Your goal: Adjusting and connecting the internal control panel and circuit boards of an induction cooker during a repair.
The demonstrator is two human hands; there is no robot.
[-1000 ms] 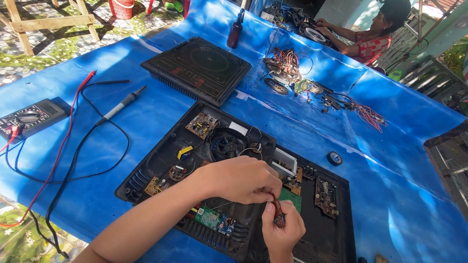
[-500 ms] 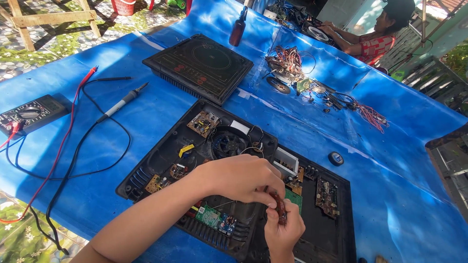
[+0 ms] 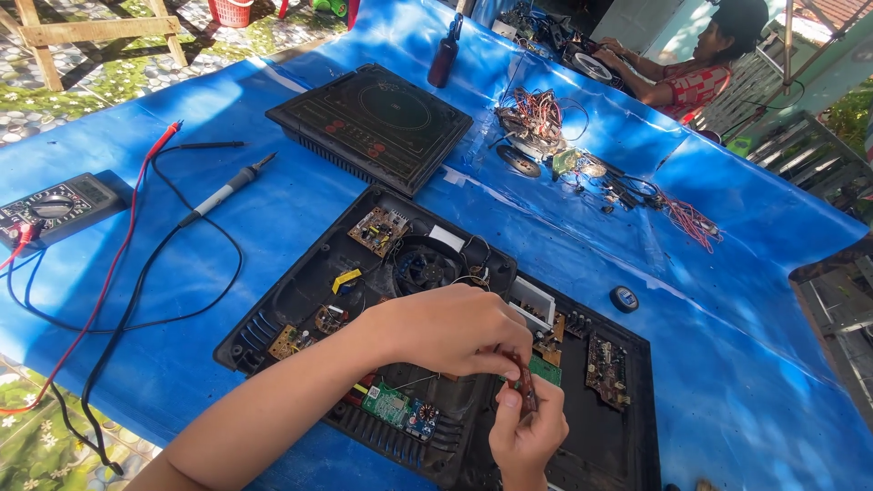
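Your left hand (image 3: 450, 329) and right hand (image 3: 527, 435) both pinch a small dark-red stick-shaped part (image 3: 525, 386), long axis near-vertical, over the opened black plastic cooker base (image 3: 273, 314).

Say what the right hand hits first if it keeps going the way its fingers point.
The right hand points up-screen, away from the person. Likely first: the small green circuit board inside the open black plastic cooker casing, just beyond its fingertips. Depth unclear; it may pass above.

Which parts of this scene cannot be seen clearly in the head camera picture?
- Small dark red part: mostly hidden between left hand and right hand, head view.
- Opened black plastic appliance base: lower right cut off by the bottom edge.
- Grey multimeter: cut off by the left edge.
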